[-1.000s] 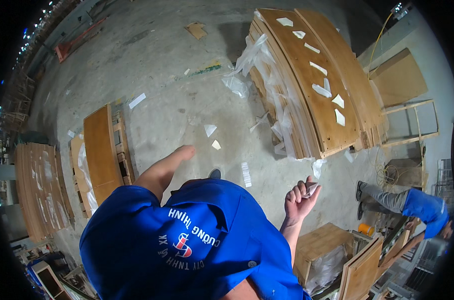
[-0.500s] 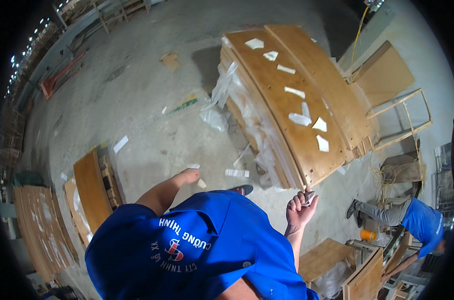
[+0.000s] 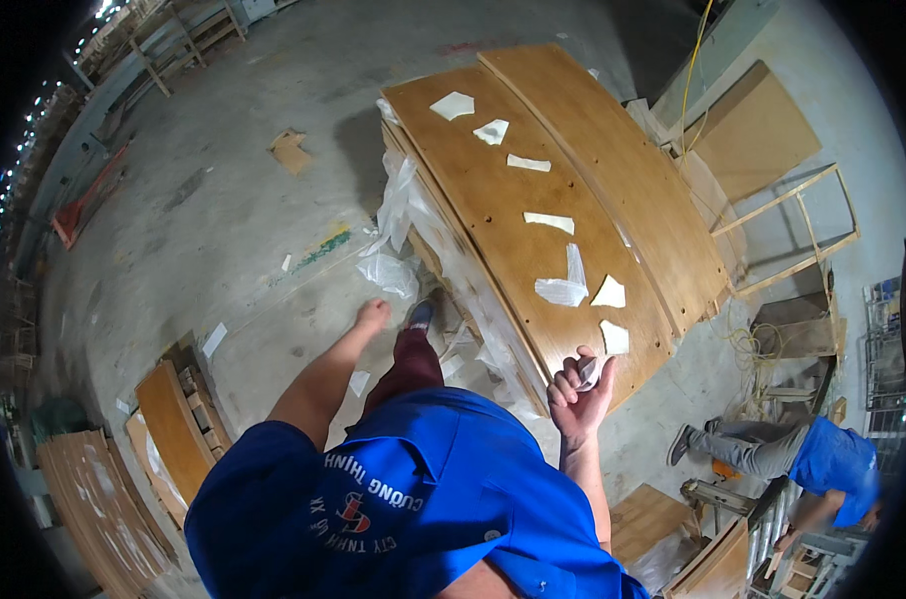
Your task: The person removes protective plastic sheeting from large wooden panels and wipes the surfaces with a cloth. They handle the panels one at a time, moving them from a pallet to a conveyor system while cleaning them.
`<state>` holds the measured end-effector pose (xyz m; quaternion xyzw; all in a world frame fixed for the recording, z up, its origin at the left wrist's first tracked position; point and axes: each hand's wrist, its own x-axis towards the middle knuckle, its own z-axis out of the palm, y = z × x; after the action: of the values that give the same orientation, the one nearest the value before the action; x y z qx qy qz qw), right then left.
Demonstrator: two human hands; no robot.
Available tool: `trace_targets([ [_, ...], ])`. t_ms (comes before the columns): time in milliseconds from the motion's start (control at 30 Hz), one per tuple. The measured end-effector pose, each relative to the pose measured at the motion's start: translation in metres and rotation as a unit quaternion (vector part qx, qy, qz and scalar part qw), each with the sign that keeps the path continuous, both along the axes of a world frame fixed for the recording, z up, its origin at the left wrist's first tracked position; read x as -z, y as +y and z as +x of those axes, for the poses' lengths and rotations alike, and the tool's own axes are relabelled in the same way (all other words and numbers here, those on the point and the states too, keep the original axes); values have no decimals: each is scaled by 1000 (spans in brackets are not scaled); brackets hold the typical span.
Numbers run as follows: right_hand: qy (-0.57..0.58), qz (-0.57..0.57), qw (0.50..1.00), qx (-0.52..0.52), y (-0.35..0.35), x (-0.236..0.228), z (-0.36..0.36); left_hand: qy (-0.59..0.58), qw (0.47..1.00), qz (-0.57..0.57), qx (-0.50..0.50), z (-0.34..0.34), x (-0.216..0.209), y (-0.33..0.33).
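My right hand (image 3: 577, 401) is closed around a small folded, pale greyish sheet (image 3: 591, 372), just over the near end of a tall stack of brown wooden panels (image 3: 473, 170). Out to the left, my left hand (image 3: 373, 315) hangs above the concrete floor with its fingers curled; what they hold, if anything, is hidden. Several cream foam scraps (image 3: 550, 222) lie in a row along the top panel. Among them is a bent, translucent white wrapping piece (image 3: 563, 291).
Plastic film (image 3: 398, 200) droops from the stack's left side to the floor. A smaller panel stack (image 3: 173, 424) stands at left, near brown boards (image 3: 98, 499). At right, a person in blue (image 3: 834, 469) bends beside wooden parts; a wooden frame (image 3: 797, 230) leans by the wall.
I have stepped forward, closer to the stack. My right hand, still holding the folded sheet, has come over the panel's near end. The co-worker has shifted slightly.
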<state>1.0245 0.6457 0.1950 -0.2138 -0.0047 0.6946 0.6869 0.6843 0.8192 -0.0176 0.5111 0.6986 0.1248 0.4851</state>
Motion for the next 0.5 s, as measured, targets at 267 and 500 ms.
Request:
trace_targets([
  [267,-29,-29,996,83,96,-10,7,154,978,138,-16,35,-12,269],
  [500,-91,-75,981,156,159,-34,-1,211,961,177,22,116,-38,465],
])
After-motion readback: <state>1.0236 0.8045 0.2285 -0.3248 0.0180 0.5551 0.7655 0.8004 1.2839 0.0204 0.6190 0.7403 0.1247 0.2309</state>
